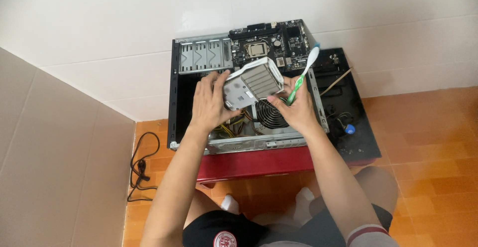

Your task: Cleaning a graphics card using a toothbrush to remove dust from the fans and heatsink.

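Both hands lift the grey metal box (252,83) above the fan (271,112). The left hand (211,100) wraps its side; the right hand (295,108) pinches its corner and a toothbrush (303,73) too. Beyond the fingers lies the motherboard (269,45) in the open computer case (199,58).

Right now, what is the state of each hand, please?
Left hand: closed on the grey metal box.
Right hand: holds the toothbrush and steadies the same box.
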